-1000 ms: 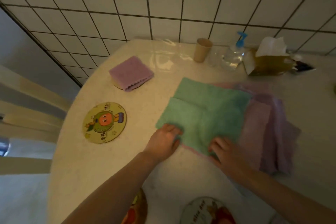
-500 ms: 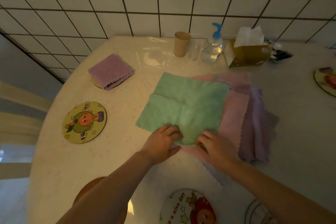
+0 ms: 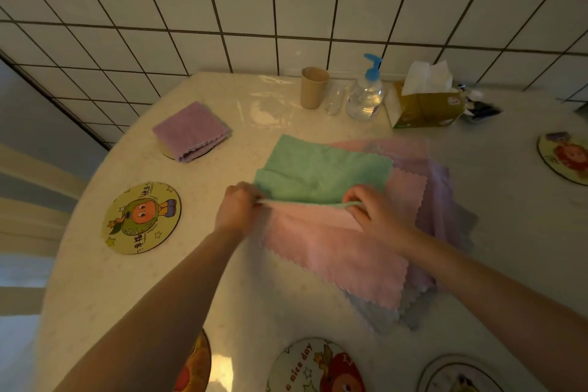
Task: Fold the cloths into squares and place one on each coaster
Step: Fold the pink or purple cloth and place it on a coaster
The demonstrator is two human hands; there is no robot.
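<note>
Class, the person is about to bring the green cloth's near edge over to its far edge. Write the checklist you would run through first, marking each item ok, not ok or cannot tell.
1. Left hand has a grip on the near edge of the green square microfibre cloth: ok.
2. Right hand pinches the same edge: ok.
3. Only the green cloth is lifted; the pink scallop-edged cloth lies flat beneath: ok.
4. Far edge lies flat and straight: cannot tell.
5. A bare coaster is ready, the round cartoon-printed coaster: ok.
6. The folded purple cloth already sits on its coaster: ok.
</note>
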